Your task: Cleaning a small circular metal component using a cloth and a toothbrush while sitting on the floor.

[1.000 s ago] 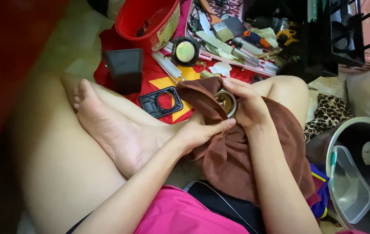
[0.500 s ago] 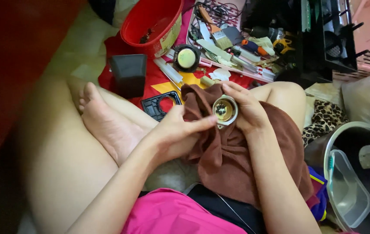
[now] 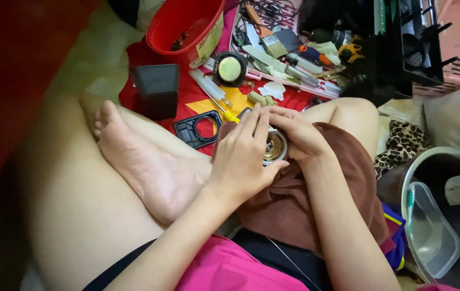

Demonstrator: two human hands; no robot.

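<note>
A: Round metal part (image 3: 274,146), shiny, with a dark centre. It sits on the lap, on the brown cloth (image 3: 316,199), held between both hands.

B: State of the fingers?

A: Left hand (image 3: 243,156): fingers (image 3: 251,126) extended and close together, laid over the left edge of the part, thumb under its lower rim. Right hand (image 3: 298,134): fingers curled over the top and right side, tips meeting those of the left hand above the part. Both are closed on it; only a small section of its face shows between them.

B: Around the hands?

A: The brown cloth drapes over the right thigh and down towards the pink garment (image 3: 230,269). The person sits cross-legged; a bare foot (image 3: 143,161) rests sole up just left of the left hand.

B: Farther out?

A: On the red floor mat (image 3: 187,97): a black flat frame with a round opening (image 3: 200,128) near the toes, a black box (image 3: 157,89) beyond it, a round black speaker with a yellowish cone (image 3: 230,69), and a red bucket (image 3: 187,27) at the top. Next to the speaker lies a clutter of tools, a paintbrush (image 3: 270,43) among them. On the far right, a grey tub (image 3: 429,167) holds a clear plastic container (image 3: 432,231), with leopard-print fabric (image 3: 405,143) beside it.
</note>
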